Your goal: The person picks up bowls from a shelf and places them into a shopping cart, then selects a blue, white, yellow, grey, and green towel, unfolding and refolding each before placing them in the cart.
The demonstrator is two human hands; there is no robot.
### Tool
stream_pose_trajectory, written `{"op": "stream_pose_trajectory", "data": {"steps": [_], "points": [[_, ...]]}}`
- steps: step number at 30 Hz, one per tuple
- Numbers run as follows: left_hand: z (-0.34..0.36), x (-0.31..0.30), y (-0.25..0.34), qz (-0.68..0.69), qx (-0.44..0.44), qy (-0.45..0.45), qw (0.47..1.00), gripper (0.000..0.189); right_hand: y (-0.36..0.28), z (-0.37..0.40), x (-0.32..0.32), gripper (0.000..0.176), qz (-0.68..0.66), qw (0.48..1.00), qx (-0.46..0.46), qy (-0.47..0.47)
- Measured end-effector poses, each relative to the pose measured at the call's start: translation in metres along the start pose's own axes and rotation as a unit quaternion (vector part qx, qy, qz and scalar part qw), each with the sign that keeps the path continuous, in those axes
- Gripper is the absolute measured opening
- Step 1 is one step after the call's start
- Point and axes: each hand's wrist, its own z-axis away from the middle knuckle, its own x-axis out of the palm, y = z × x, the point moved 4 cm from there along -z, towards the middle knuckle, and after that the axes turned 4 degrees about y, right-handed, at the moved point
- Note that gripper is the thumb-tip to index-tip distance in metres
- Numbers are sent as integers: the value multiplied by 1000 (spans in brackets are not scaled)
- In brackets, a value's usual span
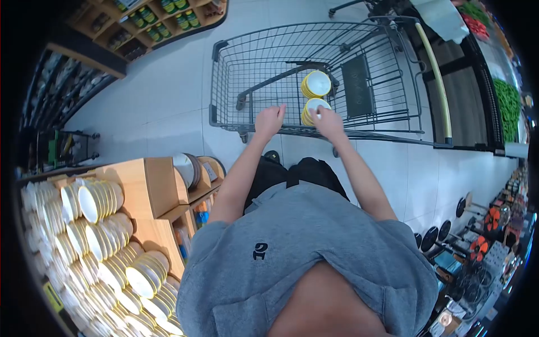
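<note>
A grey wire shopping cart stands on the pale tiled floor in front of me. Two stacks of yellow-rimmed white bowls sit inside it: a far stack and a near stack by the cart's near wall. My right hand rests on the near stack, fingers over its top bowl. My left hand hovers at the cart's near rim, left of that stack, fingers curled and holding nothing I can see.
A wooden shelf at my left carries several rows of the same bowls. Metal pots sit on its end. More shelving stands far left. Produce displays line the right; the cart's yellow handle is on its right.
</note>
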Motion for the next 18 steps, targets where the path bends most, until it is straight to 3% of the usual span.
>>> {"op": "stream_pose_trajectory", "data": {"steps": [1,4,5,10,18], "points": [[7,0,-1,-14,-11,-7,1000,45,17,4,-15,44,10,1000,10,4],[30,-7,12,-49,110,3,993,48,77,14,-48,48,69,997,34,20],[34,-7,12,-68,106,-2,992,48,89,19,-61,50,82,995,49,19],[46,17,9,-180,121,4,976,44,117,43,-71,56,80,993,-32,79],[88,17,30,-145,-40,-14,989,44,113,69,-90,58,96,992,-54,63]]}}
